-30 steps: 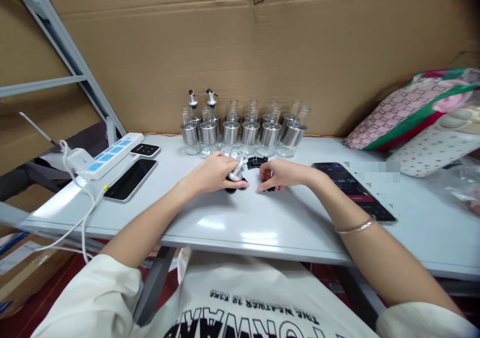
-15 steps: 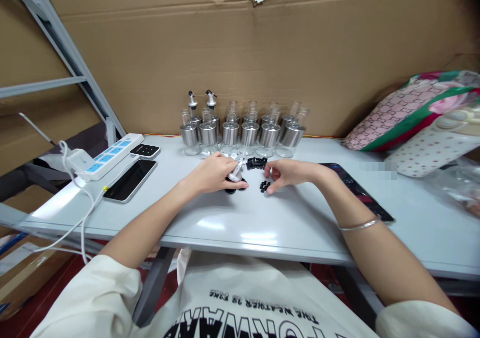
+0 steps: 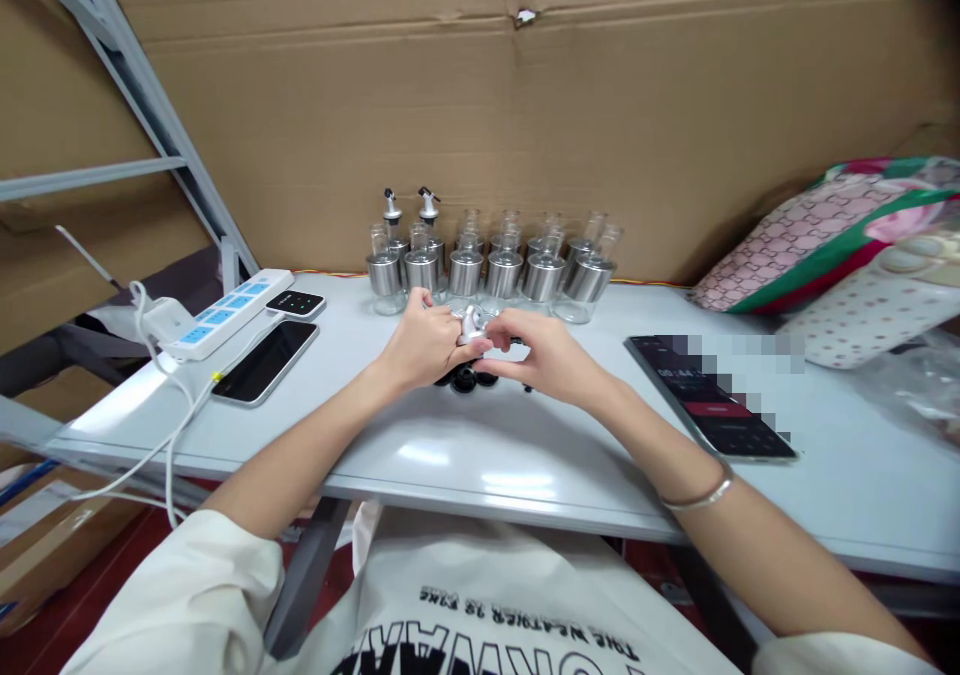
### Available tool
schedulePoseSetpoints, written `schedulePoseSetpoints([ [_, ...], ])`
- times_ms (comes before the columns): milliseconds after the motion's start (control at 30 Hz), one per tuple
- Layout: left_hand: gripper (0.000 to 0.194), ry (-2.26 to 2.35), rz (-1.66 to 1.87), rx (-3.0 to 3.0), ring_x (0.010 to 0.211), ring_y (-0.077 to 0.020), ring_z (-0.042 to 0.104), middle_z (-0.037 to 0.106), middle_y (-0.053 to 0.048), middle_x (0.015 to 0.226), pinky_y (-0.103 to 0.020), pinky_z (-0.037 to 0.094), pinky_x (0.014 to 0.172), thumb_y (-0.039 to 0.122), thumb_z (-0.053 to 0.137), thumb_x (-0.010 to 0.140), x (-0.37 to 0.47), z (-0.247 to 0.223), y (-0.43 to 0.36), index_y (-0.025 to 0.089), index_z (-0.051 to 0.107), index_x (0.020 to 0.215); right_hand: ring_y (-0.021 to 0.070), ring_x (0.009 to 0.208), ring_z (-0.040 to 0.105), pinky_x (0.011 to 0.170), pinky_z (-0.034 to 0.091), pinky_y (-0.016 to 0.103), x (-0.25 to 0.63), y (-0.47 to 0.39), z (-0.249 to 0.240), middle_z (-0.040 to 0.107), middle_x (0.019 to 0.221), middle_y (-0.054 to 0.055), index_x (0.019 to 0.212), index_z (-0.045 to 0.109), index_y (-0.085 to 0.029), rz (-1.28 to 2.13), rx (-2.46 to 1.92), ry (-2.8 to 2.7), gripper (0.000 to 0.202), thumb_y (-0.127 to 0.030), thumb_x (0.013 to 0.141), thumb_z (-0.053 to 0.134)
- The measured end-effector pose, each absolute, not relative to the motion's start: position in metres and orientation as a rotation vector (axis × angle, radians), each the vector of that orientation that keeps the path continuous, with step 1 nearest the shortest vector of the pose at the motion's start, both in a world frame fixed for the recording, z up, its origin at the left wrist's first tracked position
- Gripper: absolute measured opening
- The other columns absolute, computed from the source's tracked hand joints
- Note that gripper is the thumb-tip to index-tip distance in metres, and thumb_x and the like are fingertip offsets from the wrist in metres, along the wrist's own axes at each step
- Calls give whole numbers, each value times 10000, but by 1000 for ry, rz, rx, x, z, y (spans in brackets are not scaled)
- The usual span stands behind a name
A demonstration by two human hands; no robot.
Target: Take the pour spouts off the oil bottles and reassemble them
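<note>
My left hand (image 3: 421,345) is closed around a silver bottle pourer (image 3: 472,325) over the middle of the table. Thumb and fingers of my right hand (image 3: 546,357) come together at the right side of that pourer. Whatever lies between those fingertips is too small to make out. Black round parts (image 3: 463,379) lie just below my hands, partly covered by them. Small black pieces behind my right hand are mostly hidden. Rows of glass bottles with steel sleeves (image 3: 503,273) stand beyond; two at the back left carry pourers (image 3: 428,205).
On the left lie a power strip (image 3: 232,312), a phone (image 3: 266,362), a small black-topped device (image 3: 295,303) and white cables. A larger phone (image 3: 712,400) lies to the right, with a patterned bag (image 3: 810,240) behind it. A cardboard wall (image 3: 450,105) closes off the back.
My right hand has moved left from the small black pieces to the pourer in my left hand. My left hand keeps its hold. The view has shifted slightly.
</note>
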State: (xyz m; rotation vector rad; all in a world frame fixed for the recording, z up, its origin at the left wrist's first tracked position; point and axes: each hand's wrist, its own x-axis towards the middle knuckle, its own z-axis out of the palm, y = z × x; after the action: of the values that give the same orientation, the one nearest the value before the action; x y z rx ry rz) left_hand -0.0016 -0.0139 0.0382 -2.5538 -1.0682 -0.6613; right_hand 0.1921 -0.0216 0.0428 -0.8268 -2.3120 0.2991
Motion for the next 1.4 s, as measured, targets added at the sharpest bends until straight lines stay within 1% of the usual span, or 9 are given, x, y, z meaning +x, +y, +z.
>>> schedulePoseSetpoints([
  [267,824,-1088,-675,-2541,647,-188,554,638,-74,594,-414,269,825,565,-47,939,0,39,-17,162,579,587,139,577,521,634,351,280,185,-25,34,588,619,4,689,494,-197,-130,-747,-2235,135,-283,778,548],
  [400,795,-1102,-699,-2601,657,-182,551,629,-63,597,-415,275,840,542,-31,952,1,39,-17,169,568,586,123,527,485,619,351,273,182,-29,34,567,557,-5,608,430,-204,-164,-740,-2258,206,-254,801,485],
  [633,617,-1080,-723,-2634,635,-180,529,610,-66,597,-433,294,816,441,111,939,0,42,-21,174,507,549,131,536,502,615,355,277,185,-28,33,584,583,6,651,469,-204,-155,-749,-2215,168,-263,809,471],
  [800,523,-1064,-760,-2677,670,-187,540,631,-70,661,-437,294,823,386,179,909,0,42,-20,175,508,561,134,538,520,627,369,279,188,-27,34,591,582,4,686,509,-203,-109,-804,-2183,151,-271,806,448],
  [933,573,-1074,-767,-2684,721,-195,560,665,-80,752,-431,296,839,444,141,936,-1,40,-18,172,535,620,128,510,479,624,373,274,188,-28,37,565,548,2,631,473,-210,-91,-839,-2149,202,-277,813,416],
  [1067,655,-1067,-831,-2684,783,-201,582,686,-89,910,-413,301,839,561,71,941,-3,39,-18,167,581,817,128,499,449,604,357,273,188,-30,39,520,515,-2,576,406,-217,-7,-872,-2135,232,-304,791,402],
  [1167,654,-1078,-965,-2660,767,-186,586,680,-72,902,-389,312,842,619,83,930,-3,39,-17,160,547,971,126,494,428,589,343,270,189,-32,43,484,499,-5,563,368,-219,96,-912,-2097,246,-324,785,380],
  [1300,555,-1123,-1042,-2557,698,-160,559,662,-53,848,-355,333,820,554,117,966,-1,38,-17,153,500,980,113,476,383,547,312,259,191,-33,46,404,474,-14,541,300,-218,259,-993,-2060,330,-405,807,358],
  [1400,511,-1069,-973,-2546,686,-152,535,648,-47,837,-341,344,812,479,94,990,0,38,-15,170,493,914,111,475,371,526,294,258,193,-32,46,392,480,-17,549,331,-214,400,-1045,-2051,413,-496,851,323],
])
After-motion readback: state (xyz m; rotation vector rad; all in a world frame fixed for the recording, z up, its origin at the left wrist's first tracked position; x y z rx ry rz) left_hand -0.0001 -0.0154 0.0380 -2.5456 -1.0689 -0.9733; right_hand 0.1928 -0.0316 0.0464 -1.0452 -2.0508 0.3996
